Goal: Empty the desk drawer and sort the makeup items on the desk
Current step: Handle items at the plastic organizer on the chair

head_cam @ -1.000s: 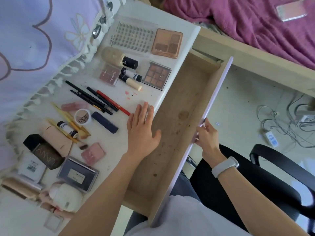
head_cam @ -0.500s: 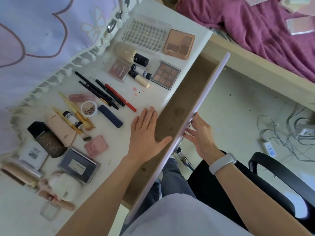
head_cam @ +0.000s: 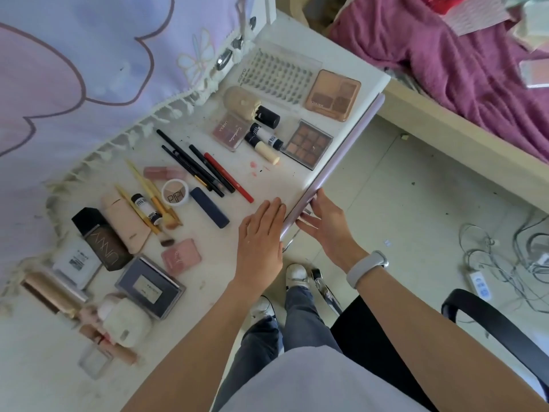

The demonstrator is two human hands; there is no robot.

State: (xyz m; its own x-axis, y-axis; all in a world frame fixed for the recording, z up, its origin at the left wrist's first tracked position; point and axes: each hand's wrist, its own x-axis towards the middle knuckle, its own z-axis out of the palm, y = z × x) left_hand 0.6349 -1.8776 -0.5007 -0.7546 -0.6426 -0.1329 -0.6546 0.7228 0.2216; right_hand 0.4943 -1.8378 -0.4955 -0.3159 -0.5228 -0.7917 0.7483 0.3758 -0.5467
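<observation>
The desk drawer's lilac front (head_cam: 341,162) lies flush against the white desk (head_cam: 267,179), and its inside is hidden. My right hand (head_cam: 326,224) presses on the front with straight fingers. My left hand (head_cam: 261,233) rests flat on the desk beside the edge and holds nothing. Makeup is spread over the desk: a lash tray (head_cam: 276,75), a peach palette (head_cam: 332,95), a brown eyeshadow palette (head_cam: 307,144), several pencils (head_cam: 196,165), a round pot (head_cam: 175,191), a navy stick (head_cam: 209,207), a pink compact (head_cam: 181,256) and a dark bottle (head_cam: 102,242).
A lilac fringed cloth (head_cam: 74,84) covers the desk's far left. A bed with a magenta blanket (head_cam: 445,69) stands to the right. A black chair (head_cam: 490,322) is under me, and a power strip (head_cam: 478,283) with tangled cables lies on the floor.
The open, empty drawer has slid in under the desk until shut. My right hand moved in with its front. My left hand stayed flat on the desk near the edge.
</observation>
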